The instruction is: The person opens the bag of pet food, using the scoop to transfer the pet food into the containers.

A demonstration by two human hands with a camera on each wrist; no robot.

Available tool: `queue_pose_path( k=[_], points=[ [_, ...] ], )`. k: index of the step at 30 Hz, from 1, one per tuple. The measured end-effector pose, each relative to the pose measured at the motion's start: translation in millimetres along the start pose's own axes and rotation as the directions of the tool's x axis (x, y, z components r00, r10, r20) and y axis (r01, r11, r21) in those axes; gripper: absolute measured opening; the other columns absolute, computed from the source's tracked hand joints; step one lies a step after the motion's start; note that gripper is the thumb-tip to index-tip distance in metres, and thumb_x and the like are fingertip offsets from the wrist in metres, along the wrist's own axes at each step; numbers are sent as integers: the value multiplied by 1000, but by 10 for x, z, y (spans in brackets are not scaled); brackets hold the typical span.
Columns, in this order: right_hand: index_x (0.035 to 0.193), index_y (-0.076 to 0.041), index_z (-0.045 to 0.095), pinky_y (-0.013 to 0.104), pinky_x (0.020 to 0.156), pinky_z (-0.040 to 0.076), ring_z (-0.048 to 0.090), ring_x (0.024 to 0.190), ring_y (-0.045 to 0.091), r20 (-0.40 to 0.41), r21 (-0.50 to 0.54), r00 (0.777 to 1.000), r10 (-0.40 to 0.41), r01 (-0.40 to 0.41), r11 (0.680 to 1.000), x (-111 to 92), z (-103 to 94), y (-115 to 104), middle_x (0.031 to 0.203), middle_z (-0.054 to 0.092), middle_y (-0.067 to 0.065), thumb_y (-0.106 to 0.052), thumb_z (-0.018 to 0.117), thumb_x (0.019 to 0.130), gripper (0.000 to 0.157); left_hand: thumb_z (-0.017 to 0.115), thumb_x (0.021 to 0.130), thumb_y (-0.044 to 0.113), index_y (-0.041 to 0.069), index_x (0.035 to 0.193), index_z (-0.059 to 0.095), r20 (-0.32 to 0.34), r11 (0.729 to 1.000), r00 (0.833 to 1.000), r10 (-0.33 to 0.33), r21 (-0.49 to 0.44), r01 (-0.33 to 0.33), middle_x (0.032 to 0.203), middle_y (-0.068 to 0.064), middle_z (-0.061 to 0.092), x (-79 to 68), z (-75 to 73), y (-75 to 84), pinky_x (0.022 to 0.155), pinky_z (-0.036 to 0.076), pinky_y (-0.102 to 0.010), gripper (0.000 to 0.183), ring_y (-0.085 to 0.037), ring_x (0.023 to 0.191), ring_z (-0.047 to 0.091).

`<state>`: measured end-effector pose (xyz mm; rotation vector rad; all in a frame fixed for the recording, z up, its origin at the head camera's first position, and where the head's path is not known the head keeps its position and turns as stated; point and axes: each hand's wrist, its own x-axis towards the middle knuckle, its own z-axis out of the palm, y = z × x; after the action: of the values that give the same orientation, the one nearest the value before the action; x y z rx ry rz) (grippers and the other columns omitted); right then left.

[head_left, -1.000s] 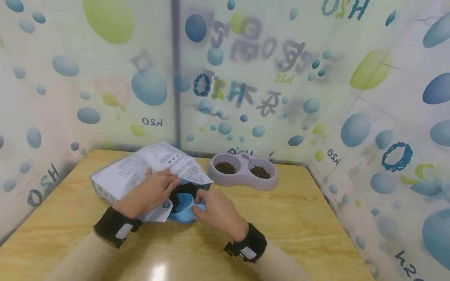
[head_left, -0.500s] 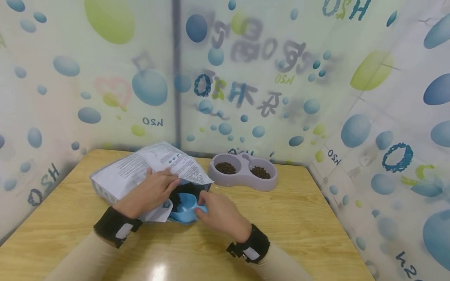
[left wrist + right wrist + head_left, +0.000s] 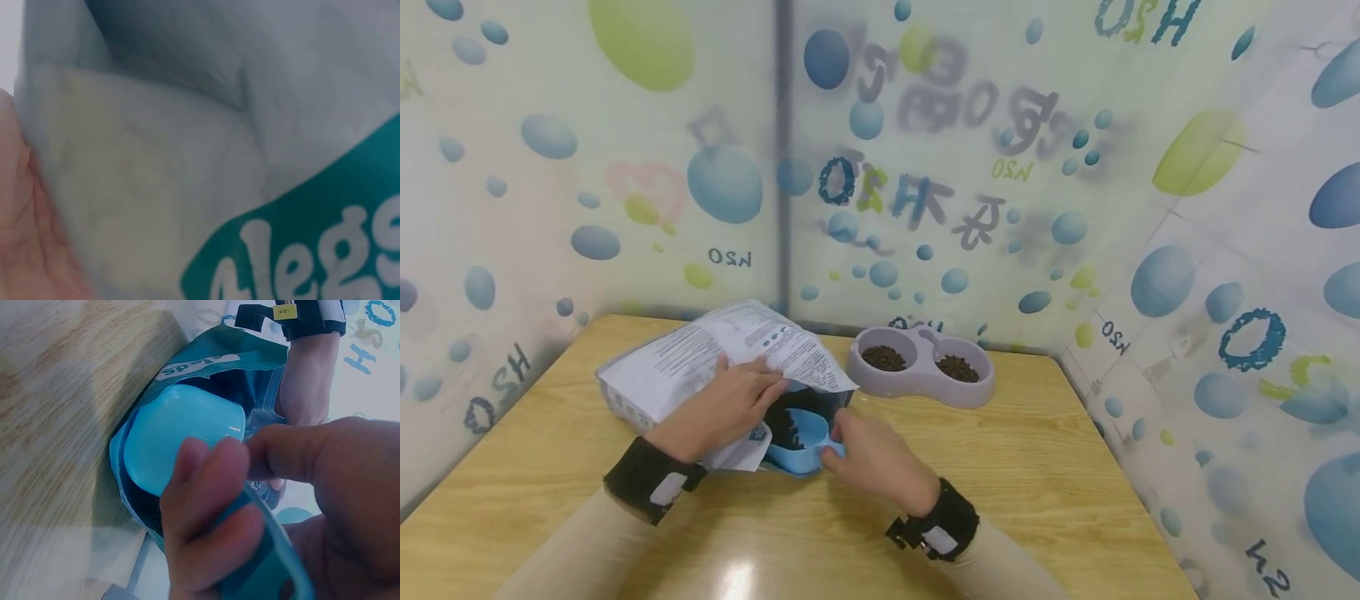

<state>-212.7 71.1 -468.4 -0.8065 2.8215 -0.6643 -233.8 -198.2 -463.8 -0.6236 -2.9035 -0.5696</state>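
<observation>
A blue scoop (image 3: 808, 429) sits in the mouth of a pet food bag (image 3: 681, 358) lying on its side. Its handle is pinched between the thumb and fingers of my right hand (image 3: 880, 458), just outside the bag's opening. Dark kibble (image 3: 784, 429) shows inside the bag and at the scoop's inner edge. My left hand (image 3: 726, 408) holds the bag's upper edge by the mouth, fingers over the printed white side; its thumb is hidden. In the right wrist view the scoop's underside (image 3: 169, 437) faces the camera, within the teal bag opening.
A grey double pet bowl (image 3: 917, 383) stands behind and right of the bag, with brown kibble in both hollows. Everything rests on a wooden table (image 3: 1037, 483). Walls (image 3: 880, 275) patterned with blue and green spots close off the back and sides.
The scoop and right hand have shifted slightly to the right, and more dark kibble shows at the scoop. The left hand stays in place on the bag; the whole head view has shifted a little.
</observation>
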Motion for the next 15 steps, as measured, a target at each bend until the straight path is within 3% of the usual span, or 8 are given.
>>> queue_pose_path(
  k=[8,15],
  points=[
    [120,-9,70,24,69,53,59,76,8,34,13,999,-20,19,1000,-10,-31,37,92,70,-2,-23,77,114,17,52,125,35,5,148,78,10,1000,1000,-12,-15,12,163,-25,70,7,-16,11,133,16,-95,46,-55,167,50],
    [117,-5,75,24,64,49,57,70,7,97,50,995,3,-8,999,-16,-33,57,85,64,-4,-22,74,116,17,52,125,35,4,149,77,7,999,1000,-19,-30,19,163,-25,70,7,-13,9,133,16,-95,47,-55,167,50]
  ],
)
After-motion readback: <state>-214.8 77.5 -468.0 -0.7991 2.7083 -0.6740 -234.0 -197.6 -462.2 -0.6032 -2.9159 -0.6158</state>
